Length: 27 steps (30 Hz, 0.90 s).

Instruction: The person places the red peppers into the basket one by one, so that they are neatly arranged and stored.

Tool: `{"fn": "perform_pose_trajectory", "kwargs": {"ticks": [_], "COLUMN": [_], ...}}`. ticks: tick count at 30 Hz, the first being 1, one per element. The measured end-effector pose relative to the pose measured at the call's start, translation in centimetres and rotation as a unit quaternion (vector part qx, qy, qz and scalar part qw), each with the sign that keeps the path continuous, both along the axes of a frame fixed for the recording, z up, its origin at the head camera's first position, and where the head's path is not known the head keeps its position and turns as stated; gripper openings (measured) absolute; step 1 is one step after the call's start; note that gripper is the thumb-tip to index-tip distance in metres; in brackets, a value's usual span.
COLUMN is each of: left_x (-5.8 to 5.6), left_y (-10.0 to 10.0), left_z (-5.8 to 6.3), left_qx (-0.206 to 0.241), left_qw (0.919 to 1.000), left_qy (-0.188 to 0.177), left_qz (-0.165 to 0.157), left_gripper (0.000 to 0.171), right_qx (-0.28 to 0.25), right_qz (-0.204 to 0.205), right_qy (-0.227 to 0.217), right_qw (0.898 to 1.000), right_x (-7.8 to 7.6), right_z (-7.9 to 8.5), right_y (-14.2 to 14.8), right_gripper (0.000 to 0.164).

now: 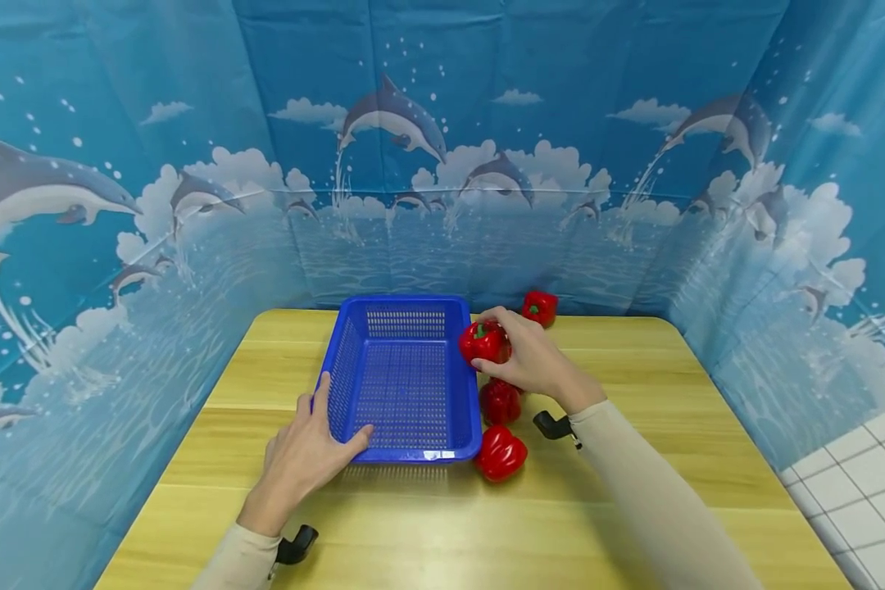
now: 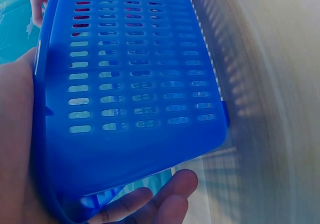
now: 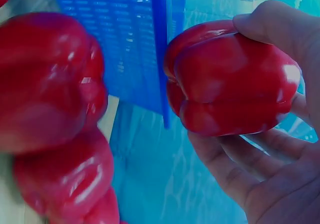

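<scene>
My right hand (image 1: 528, 354) grips a red bell pepper (image 1: 483, 342) between thumb and fingers, beside the right rim of a blue plastic basket (image 1: 401, 456). In the right wrist view that pepper (image 3: 235, 79) is raised at the basket's edge. The basket's perforated floor is bare. My left hand (image 1: 302, 455) holds the basket's near left corner, with the thumb over the rim. Seen from the left wrist, its fingers (image 2: 172, 189) curl around the outside of the basket wall (image 2: 135, 144).
Along the basket's right side, more red peppers lie on the wooden table (image 1: 619, 483), one nearest me (image 1: 501, 454) and another (image 1: 501, 400) behind it. A further pepper (image 1: 540, 308) sits at the back edge. A dolphin-print curtain (image 1: 487, 246) surrounds the table.
</scene>
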State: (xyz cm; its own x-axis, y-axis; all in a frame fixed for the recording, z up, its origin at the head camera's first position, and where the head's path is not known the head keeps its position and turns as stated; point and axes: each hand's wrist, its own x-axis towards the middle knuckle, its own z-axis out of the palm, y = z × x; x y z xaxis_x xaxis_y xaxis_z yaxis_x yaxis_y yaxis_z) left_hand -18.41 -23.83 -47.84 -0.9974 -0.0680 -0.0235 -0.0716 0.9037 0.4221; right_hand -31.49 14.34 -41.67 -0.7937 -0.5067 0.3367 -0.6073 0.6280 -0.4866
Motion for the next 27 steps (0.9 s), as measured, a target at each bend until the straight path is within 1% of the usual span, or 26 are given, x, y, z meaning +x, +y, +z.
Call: {"fn": "perform_pose_trajectory", "kwargs": {"ticks": [5, 8, 14, 18, 22, 27], "left_x": [-0.1, -0.1, -0.3, -0.5, -0.4, -0.3], "left_y": [0.0, 0.0, -0.2, -0.1, 0.0, 0.0], "left_z": [0.0, -0.1, -0.2, -0.1, -0.1, -0.3], "left_qx": [0.0, -0.003, -0.005, -0.009, -0.008, -0.005], "left_qw": [0.9999, 0.9999, 0.9998, 0.9997, 0.9997, 0.9997], "left_qy": [0.012, 0.015, 0.019, 0.022, 0.023, 0.022], "left_qz": [-0.001, -0.002, 0.003, 0.006, 0.006, 0.005], "left_gripper": [0.131, 0.13, 0.129, 0.129, 0.129, 0.129], "right_qx": [-0.01, -0.023, -0.05, -0.064, -0.065, -0.068], "right_qz": [-0.002, 0.005, 0.009, 0.011, 0.011, 0.021], "right_qy": [0.004, -0.001, -0.027, -0.057, -0.083, -0.108], "right_qw": [1.0, 1.0, 0.998, 0.996, 0.994, 0.992], "right_x": [-1.9, -3.1, -5.7, -7.3, -8.3, -9.2], "right_z": [0.2, 0.4, 0.4, 0.2, -0.4, -1.0], "right_y": [-1.9, -3.0, -5.7, -7.7, -9.5, -11.8], "right_gripper": [0.07, 0.069, 0.068, 0.069, 0.067, 0.065]}}
